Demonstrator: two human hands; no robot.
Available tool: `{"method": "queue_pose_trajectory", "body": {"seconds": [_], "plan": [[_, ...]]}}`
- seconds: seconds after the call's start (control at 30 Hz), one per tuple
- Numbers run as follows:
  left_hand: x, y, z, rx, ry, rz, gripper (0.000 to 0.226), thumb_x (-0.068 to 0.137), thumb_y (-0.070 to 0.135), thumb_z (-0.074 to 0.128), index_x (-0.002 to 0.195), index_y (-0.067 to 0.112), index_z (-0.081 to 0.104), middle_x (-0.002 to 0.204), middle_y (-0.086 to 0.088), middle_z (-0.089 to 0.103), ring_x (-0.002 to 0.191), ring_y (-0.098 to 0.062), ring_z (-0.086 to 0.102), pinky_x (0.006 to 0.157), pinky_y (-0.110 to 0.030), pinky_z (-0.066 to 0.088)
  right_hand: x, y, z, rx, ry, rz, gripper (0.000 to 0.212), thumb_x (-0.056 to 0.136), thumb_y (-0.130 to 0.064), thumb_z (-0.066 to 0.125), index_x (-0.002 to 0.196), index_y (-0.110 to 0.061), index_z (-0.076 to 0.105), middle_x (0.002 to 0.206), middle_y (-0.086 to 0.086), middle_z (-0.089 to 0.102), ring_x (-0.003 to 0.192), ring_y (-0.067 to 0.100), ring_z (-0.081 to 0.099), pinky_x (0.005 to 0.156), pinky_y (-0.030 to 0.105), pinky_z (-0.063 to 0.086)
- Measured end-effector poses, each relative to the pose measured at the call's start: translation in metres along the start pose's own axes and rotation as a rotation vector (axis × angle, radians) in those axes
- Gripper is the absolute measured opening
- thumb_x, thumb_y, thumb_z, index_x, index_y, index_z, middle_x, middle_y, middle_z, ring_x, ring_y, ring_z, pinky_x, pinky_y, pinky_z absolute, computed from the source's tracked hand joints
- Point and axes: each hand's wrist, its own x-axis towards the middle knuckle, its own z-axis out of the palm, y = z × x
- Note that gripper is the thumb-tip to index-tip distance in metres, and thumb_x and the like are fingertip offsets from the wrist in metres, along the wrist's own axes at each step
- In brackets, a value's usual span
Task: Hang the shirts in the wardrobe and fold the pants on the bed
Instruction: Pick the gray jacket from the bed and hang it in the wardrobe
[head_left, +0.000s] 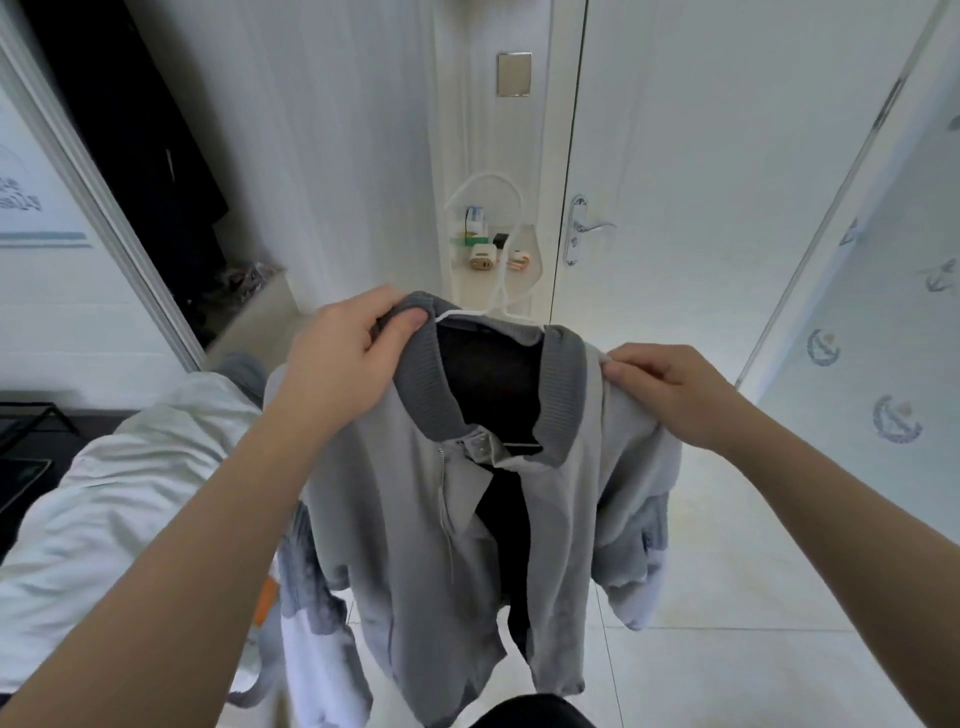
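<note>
A light grey zip-up shirt jacket (415, 545) with a darker grey ribbed collar hangs in front of me on a white hanger (498, 291), whose hook rises above the collar. My left hand (348, 364) grips the collar at its left side. On the right, my right hand (670, 389) pinches the fabric at the shoulder. The open wardrobe (140, 171) is a dark space at the upper left. The bed (130, 493) with white bedding lies at the left, below my left arm.
A white door (701, 182) with a metal handle (587, 228) stands straight ahead. Beside it a small white shelf (493, 275) carries several small items. A patterned panel (883, 364) runs along the right. Pale floor tiles (753, 597) spread below.
</note>
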Motion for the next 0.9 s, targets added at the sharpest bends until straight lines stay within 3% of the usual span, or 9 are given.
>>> {"method": "queue_pose_trajectory", "body": {"seconds": [0.07,0.17,0.27,0.47,0.57,0.63,0.73,0.83,0.9], "plan": [[0.002,-0.003,-0.001,0.021,-0.01,0.014,0.028,0.096,0.049,0.046,0.091,0.027,0.062,0.065,0.003,0.055,0.063,-0.019,0.053,0.06,-0.045,0.048,0.001,-0.002,0.006,0.076,0.09,-0.018,0.024,0.102,-0.02,0.055,0.09,-0.016,0.076,0.088,-0.003,0.073,0.086,0.012,0.064,0.076,0.017,0.047],[0.001,-0.004,-0.004,0.026,-0.013,0.055,0.023,0.097,0.044,0.049,0.093,0.028,0.065,0.067,0.003,0.058,0.064,-0.018,0.054,0.061,-0.046,0.048,0.006,-0.003,0.01,0.112,0.157,-0.014,0.025,0.102,-0.018,0.056,0.086,-0.01,0.073,0.085,0.003,0.07,0.082,0.015,0.061,0.073,0.023,0.044],[0.0,-0.006,-0.005,0.056,-0.015,0.088,0.026,0.096,0.044,0.049,0.091,0.025,0.066,0.07,0.003,0.061,0.066,-0.017,0.056,0.061,-0.046,0.049,0.009,-0.006,0.011,0.16,0.21,0.017,0.029,0.101,-0.016,0.056,0.074,-0.016,0.066,0.07,-0.004,0.06,0.067,0.004,0.049,0.065,0.018,0.038],[-0.001,0.001,0.0,0.212,-0.156,0.172,0.029,0.095,0.049,0.043,0.095,0.032,0.067,0.078,0.014,0.063,0.071,-0.007,0.051,0.06,-0.03,0.038,0.027,-0.034,-0.005,0.117,0.418,-0.054,0.026,0.101,-0.021,0.054,0.08,-0.011,0.065,0.076,0.002,0.061,0.07,0.004,0.049,0.065,0.018,0.037],[0.003,0.007,0.001,0.209,-0.133,0.162,0.026,0.096,0.047,0.044,0.092,0.032,0.064,0.073,0.016,0.056,0.07,-0.008,0.05,0.058,-0.028,0.035,0.037,-0.054,-0.008,0.217,0.518,-0.078,0.028,0.099,-0.022,0.053,0.076,-0.009,0.061,0.065,-0.011,0.053,0.064,0.0,0.046,0.062,0.016,0.036],[0.005,0.006,-0.002,0.163,-0.052,0.115,0.027,0.096,0.049,0.044,0.096,0.031,0.064,0.073,0.013,0.059,0.07,-0.012,0.053,0.059,-0.033,0.04,0.039,-0.059,-0.01,0.299,0.497,-0.047,0.03,0.098,-0.019,0.054,0.069,-0.011,0.057,0.067,-0.011,0.056,0.067,0.004,0.051,0.068,0.02,0.041],[0.008,0.001,-0.008,-0.026,0.066,0.036,0.026,0.095,0.047,0.049,0.09,0.026,0.064,0.064,0.002,0.056,0.062,-0.017,0.052,0.059,-0.042,0.045,0.038,-0.056,-0.015,0.303,0.323,0.001,0.02,0.098,-0.017,0.058,0.08,-0.019,0.066,0.094,0.0,0.073,0.091,0.015,0.068,0.086,0.034,0.052],[0.011,0.002,-0.008,-0.057,0.028,0.032,0.021,0.093,0.048,0.051,0.085,0.033,0.062,0.064,0.0,0.055,0.064,-0.02,0.053,0.061,-0.043,0.047,0.033,-0.05,-0.013,0.184,0.095,-0.026,0.009,0.101,-0.022,0.058,0.102,-0.021,0.066,0.085,0.007,0.07,0.075,0.018,0.064,0.075,0.032,0.052],[0.013,0.006,-0.007,-0.101,0.02,0.014,0.025,0.093,0.049,0.05,0.084,0.03,0.063,0.066,-0.001,0.055,0.067,-0.022,0.054,0.064,-0.043,0.046,0.032,-0.047,-0.008,-0.038,0.028,-0.097,0.02,0.103,-0.027,0.052,0.097,-0.015,0.067,0.08,0.008,0.065,0.073,0.023,0.057,0.072,0.032,0.047]]}}
